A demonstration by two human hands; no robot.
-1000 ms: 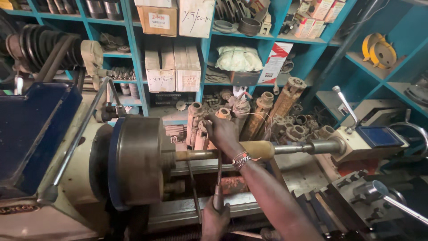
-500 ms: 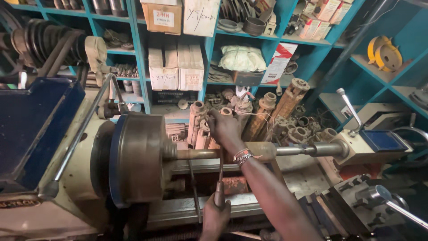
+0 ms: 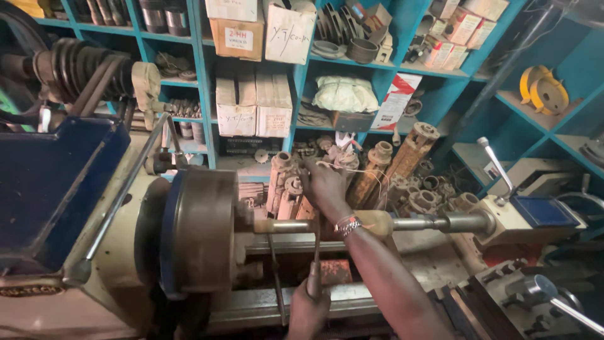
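Observation:
A lathe fills the lower view, with a big round chuck [image 3: 195, 236] on the left. A metal shaft [image 3: 286, 225] runs from the chuck to the tailstock [image 3: 503, 220] on the right. My right hand [image 3: 324, 186] reaches over the shaft, fingers curled down behind it; what they grip is hidden. A beaded bracelet [image 3: 347, 225] sits on that wrist. My left hand [image 3: 307, 313] at the bottom edge is closed on the handle of a slim tool [image 3: 314, 274] that points up toward the shaft.
Several worn splined shafts and gears [image 3: 402, 167] stand behind the lathe. Blue shelves [image 3: 201, 94] hold cardboard boxes [image 3: 255, 104], a white bag [image 3: 345, 94] and yellow discs [image 3: 542, 91]. A tailstock lever [image 3: 494, 164] sticks up at right, and a long rod [image 3: 123, 189] slants at left.
Both hands stay where they were, at the shaft and on the tool handle. Only the view has shifted slightly.

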